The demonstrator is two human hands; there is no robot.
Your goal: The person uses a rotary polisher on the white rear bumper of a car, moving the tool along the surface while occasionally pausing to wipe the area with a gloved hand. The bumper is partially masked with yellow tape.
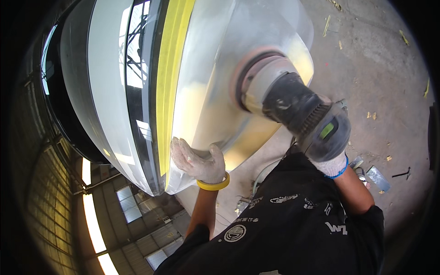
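My right hand (332, 164), in a white work glove with a blue cuff, grips a black-and-grey power sander (293, 101); the tool's body hides most of the fingers. The sander's round pad lies against the car's side panel (201, 87), which is sanded to grey and white with yellowish filler patches. Lower on the same panel, my gloved left hand (198, 161) rests with thumb and fingers apart and holds nothing. A yellow roll of tape (213, 184) circles my left wrist. Along the panel's upper edge runs a wide strip of yellow masking tape (173, 87).
Dark car windows (137, 73) and a light roof (107, 73) lie left of the tape. On the concrete floor (366, 59) at right are scraps of yellow tape, a flat grey plate (378, 178) and a small dark tool (401, 173). A hose (263, 176) hangs beside my body.
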